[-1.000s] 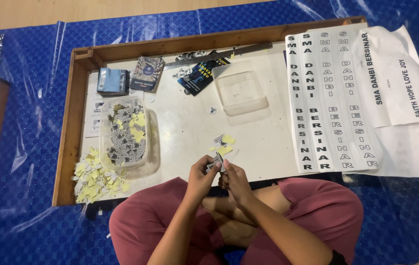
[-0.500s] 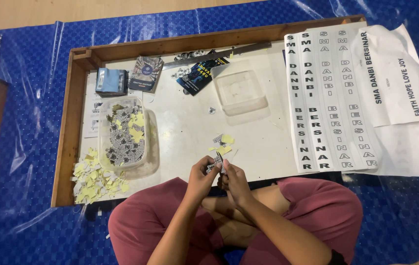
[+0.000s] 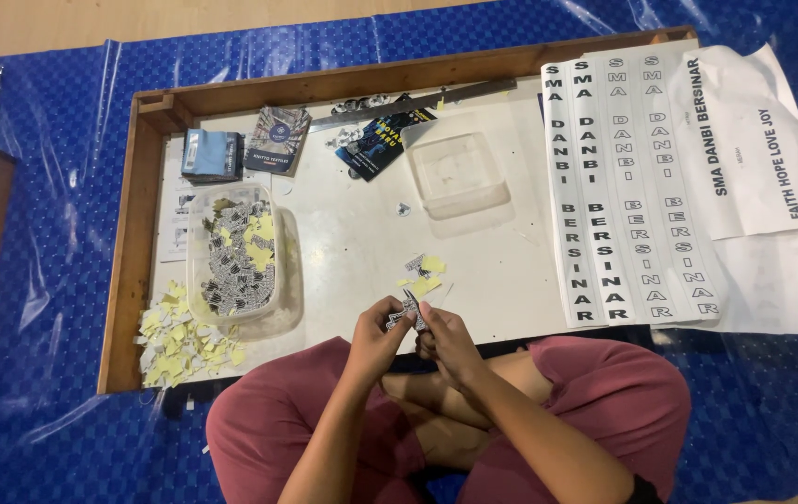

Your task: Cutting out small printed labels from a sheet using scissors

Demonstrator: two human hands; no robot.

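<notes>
Printed paper sticker [image 3: 405, 311] pinched between left hand [image 3: 375, 336] and right hand [image 3: 447, 336], fingertips closed

Both forearms raised from below, converging at mid-frame above crossed legs. Left hand [image 3: 375, 331] curled, thumb and forefinger pinched at the tips, knuckles turned up. Right hand [image 3: 447, 338] just beside it, fingers bent inward, fingertips meeting the left's at the shared pinch point. Wrists slightly flexed, elbows tucked near the knees.
</notes>
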